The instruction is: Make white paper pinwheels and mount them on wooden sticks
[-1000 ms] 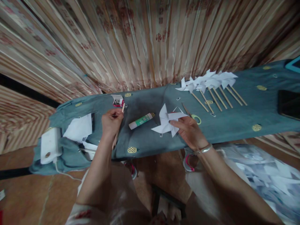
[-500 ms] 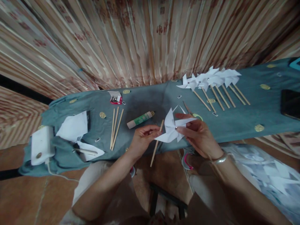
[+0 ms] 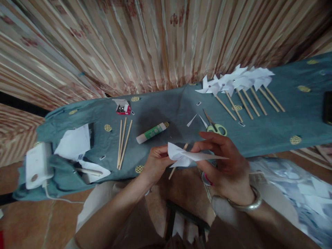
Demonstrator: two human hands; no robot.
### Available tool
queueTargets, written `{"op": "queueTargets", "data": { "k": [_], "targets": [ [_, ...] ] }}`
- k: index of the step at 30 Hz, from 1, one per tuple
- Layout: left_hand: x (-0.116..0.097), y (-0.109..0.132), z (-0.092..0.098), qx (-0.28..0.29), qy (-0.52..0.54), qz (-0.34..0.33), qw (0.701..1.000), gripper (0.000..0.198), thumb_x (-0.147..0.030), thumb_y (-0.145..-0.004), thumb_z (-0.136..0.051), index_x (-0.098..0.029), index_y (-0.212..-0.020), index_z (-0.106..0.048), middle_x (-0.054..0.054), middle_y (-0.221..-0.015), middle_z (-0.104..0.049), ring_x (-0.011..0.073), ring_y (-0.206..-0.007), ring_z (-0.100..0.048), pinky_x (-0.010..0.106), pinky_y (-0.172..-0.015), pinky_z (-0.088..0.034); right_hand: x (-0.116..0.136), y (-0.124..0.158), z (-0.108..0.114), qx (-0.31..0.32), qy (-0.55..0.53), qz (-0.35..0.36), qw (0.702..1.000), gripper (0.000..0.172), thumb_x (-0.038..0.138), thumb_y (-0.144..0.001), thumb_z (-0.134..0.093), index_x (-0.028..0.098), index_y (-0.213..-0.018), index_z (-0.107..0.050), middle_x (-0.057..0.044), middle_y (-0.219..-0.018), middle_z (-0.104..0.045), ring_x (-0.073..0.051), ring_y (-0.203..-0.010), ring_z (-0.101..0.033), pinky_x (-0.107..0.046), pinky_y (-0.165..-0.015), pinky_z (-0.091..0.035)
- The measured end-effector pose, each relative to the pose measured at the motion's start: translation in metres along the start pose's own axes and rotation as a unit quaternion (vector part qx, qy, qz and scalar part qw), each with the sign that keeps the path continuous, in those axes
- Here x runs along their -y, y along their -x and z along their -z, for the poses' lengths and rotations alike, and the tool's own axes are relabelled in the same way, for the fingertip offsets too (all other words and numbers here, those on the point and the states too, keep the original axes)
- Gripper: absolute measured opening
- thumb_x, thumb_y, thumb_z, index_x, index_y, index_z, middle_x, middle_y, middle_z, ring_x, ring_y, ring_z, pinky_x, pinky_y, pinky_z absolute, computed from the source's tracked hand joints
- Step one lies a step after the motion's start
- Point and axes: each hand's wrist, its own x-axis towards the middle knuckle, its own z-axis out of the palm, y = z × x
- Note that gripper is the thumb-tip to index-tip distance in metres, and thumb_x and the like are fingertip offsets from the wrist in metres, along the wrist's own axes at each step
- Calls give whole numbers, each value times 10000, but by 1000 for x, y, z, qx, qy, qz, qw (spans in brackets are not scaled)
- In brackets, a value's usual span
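Observation:
My left hand point(image 3: 157, 162) pinches a thin wooden stick point(image 3: 173, 170) just below the table's front edge. The stick runs up behind a white paper pinwheel point(image 3: 186, 156). My right hand point(image 3: 224, 162) grips that pinwheel from the right, fingers curled over its folded blades, a silver bangle on the wrist. Both hands meet at the pinwheel, held tilted almost edge-on above my lap.
On the blue-grey cloth of the table point(image 3: 259, 131) lie a glue stick point(image 3: 151, 132), three loose sticks point(image 3: 122, 142), green-handled scissors point(image 3: 216, 127), a red pin box point(image 3: 122, 108) and several finished pinwheels point(image 3: 237, 81). White paper point(image 3: 74, 142) and a white charger point(image 3: 36, 165) sit left. Curtain behind.
My left hand left the pin box, carried a stick right and brought it behind the pinwheel. My right hand lifted the pinwheel off the table toward me and tilted it.

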Motion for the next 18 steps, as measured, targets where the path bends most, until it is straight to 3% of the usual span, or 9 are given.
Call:
{"op": "queueTargets", "data": {
  "k": [5, 18],
  "targets": [
    [0, 1, -2, 1, 12, 15, 1000, 306, -373, -493, -926, -178, -544, -696, -20, -546, -629, 127, -558, -569, 264, -643, -510, 0, 0, 2, 10, 27, 24, 999, 490, 132, -815, -641, 322, -1252, -527, 25, -904, -758, -179, -846, -737, -356, -843, -593],
    [1, 4, -6, 15, 45, 50, 998, 271, -361, -493, -929, -195, -606, -748, -18, -589, -677, 119, -550, -596, 253, -634, -524, 1, 0, 3, 21, 41, 55, 997, 472, 154, -862, -639, 329, -1276, -496, 38, -945, -762, -166, -907, -751, -283, -780, -607]
  ]
}}
